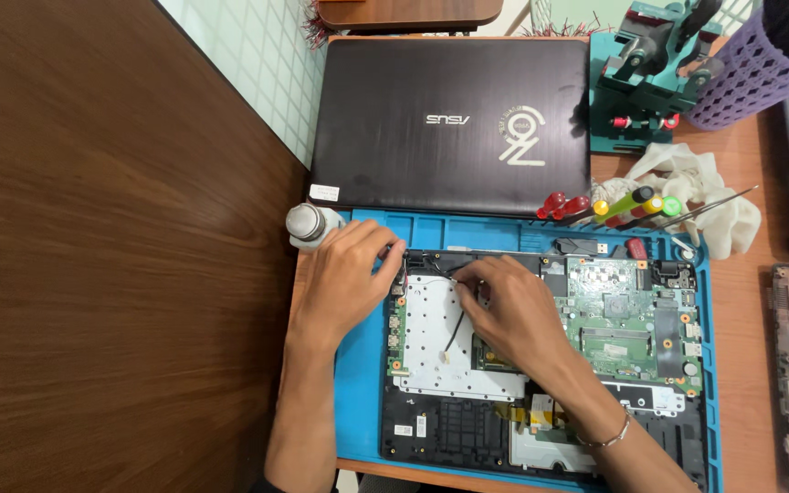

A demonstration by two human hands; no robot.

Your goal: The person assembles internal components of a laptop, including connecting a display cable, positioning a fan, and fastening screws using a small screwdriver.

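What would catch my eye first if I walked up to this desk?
Probably the opened laptop base on the blue mat, its green circuit board bare. The left hand and right hand rest at its upper left by a black cable. Behind lies a closed dark laptop.
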